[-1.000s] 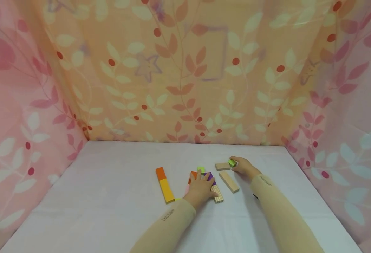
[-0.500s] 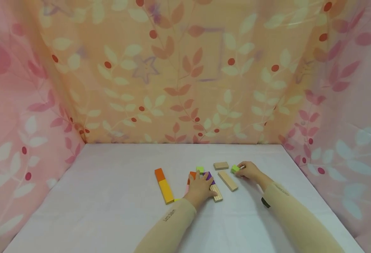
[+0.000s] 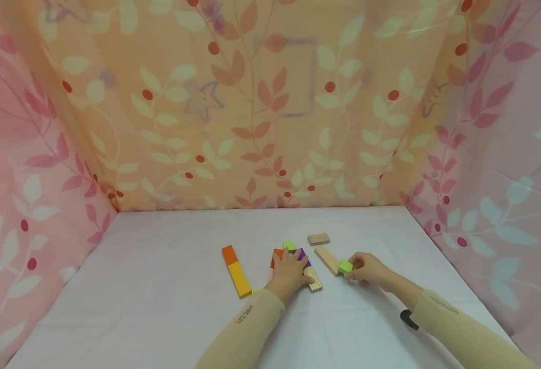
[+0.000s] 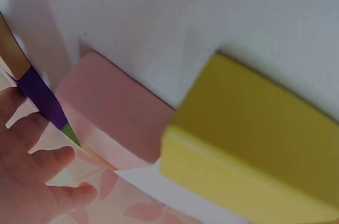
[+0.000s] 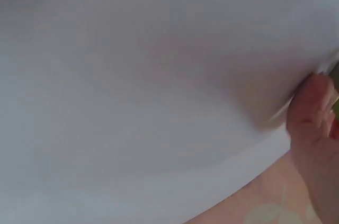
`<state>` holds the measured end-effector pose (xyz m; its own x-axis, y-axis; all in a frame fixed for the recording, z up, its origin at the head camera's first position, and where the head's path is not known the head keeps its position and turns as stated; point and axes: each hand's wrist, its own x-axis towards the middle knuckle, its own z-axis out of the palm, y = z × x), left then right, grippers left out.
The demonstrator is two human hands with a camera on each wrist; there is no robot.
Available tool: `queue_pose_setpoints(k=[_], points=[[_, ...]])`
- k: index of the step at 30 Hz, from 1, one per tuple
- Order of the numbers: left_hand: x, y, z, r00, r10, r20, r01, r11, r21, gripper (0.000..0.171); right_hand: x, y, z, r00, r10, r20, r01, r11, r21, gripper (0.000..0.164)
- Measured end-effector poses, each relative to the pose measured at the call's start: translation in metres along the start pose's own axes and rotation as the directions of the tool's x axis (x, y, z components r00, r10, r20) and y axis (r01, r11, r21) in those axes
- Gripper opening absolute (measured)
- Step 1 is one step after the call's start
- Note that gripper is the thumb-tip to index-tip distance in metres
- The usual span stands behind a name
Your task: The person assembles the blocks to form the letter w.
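Note:
My right hand [image 3: 368, 269] pinches a light green cube [image 3: 345, 267] between thumb and fingers, at the near end of a long plain wooden block [image 3: 327, 260]. In the right wrist view that hand [image 5: 315, 134] shows at the right edge, with only a sliver of green visible. My left hand [image 3: 290, 275] lies with spread fingers over a row of blocks: an orange one [image 3: 277, 253], a purple one [image 3: 305, 259] and a striped wooden one [image 3: 313, 281]. Beyond its fingertips sits another green cube [image 3: 288, 246]. A pink block [image 4: 116, 105] and a yellow block [image 4: 249, 134] fill the left wrist view.
To the left, an orange block [image 3: 229, 254] and a yellow-orange block [image 3: 239, 280] lie end to end. A short wooden block [image 3: 318, 239] rests behind the long one. Patterned curtains [image 3: 252, 102] border the white table [image 3: 160, 307] at the back and sides.
My right hand has carried the green cube toward me, from beside the short wooden block to the near end of the long one. The left hand keeps its place on the blocks.

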<state>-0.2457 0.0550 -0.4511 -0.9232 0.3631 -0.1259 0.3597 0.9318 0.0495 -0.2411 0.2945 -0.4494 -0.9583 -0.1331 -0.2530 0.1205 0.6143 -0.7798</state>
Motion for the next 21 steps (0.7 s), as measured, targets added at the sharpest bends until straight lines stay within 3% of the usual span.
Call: queue_pose_setpoints(k=[2,5,9,12,17,21], points=[[0.001,0.000,-0.001,1.000,0.000,-0.001,0.000,1.000,-0.003,0.072,-0.008,0.000,0.005,0.999,-0.015,0.036,0.015,1.000,0.001,0.031],[0.001,0.000,-0.002,1.000,-0.007,0.006,0.007,1.000,-0.005,0.072,-0.016,0.000,0.012,0.988,-0.099,0.116,0.104,0.994,-0.043,0.031],[0.002,-0.001,-0.003,1.000,-0.014,0.016,0.014,1.000,-0.008,0.072,-0.021,-0.002,0.023,0.945,-0.241,0.221,0.270,0.957,-0.108,0.031],[0.002,-0.001,-0.003,1.000,-0.013,0.018,0.013,1.000,-0.014,0.072,-0.021,-0.005,0.028,0.915,-0.292,0.278,0.340,0.929,-0.144,0.032],[0.001,0.000,-0.003,1.000,-0.015,0.011,0.015,1.000,-0.012,0.072,-0.018,-0.010,0.031,0.902,-0.288,0.320,0.353,0.921,-0.165,0.025],[0.002,0.000,-0.001,1.000,-0.006,0.013,0.006,1.000,-0.014,0.072,-0.016,-0.011,0.031,0.915,-0.242,0.324,0.296,0.946,-0.130,0.019]])
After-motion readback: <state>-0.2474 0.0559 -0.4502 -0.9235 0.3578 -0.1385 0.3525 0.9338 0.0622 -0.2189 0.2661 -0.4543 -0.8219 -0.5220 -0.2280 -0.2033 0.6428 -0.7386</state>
